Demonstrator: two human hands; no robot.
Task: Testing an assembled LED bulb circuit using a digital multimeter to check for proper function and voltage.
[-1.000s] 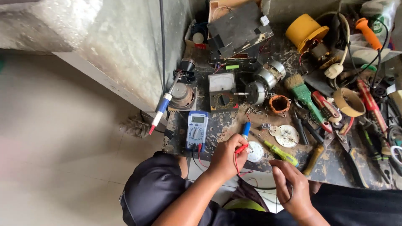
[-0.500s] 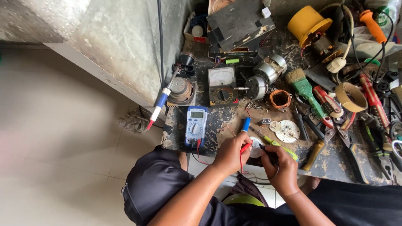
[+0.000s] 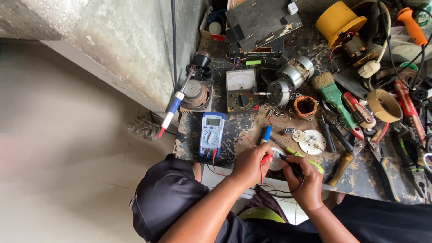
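Cluttered, grimy workbench (image 3: 252,130): analogue meter with white dial face (image 3: 242,90); grey cylindrical electric motor (image 3: 288,81); orange-wound copper coil ring (image 3: 305,106); green-handled paintbrush (image 3: 334,96); yellow plastic spool (image 3: 338,21); roll of tan tape (image 3: 384,105); blue-and-white soldering iron (image 3: 173,105) overhanging the edge.

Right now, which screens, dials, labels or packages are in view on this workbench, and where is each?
Blue handheld digital multimeter: bench's near left edge, grey rectangular screen above a round dial, beside the left hand.
Dark analog meter: behind the multimeter, pale needle window over a round selector.
Small box: far back by the wall, pale and red; details too small to tell.
Right hand: holds a black probe.
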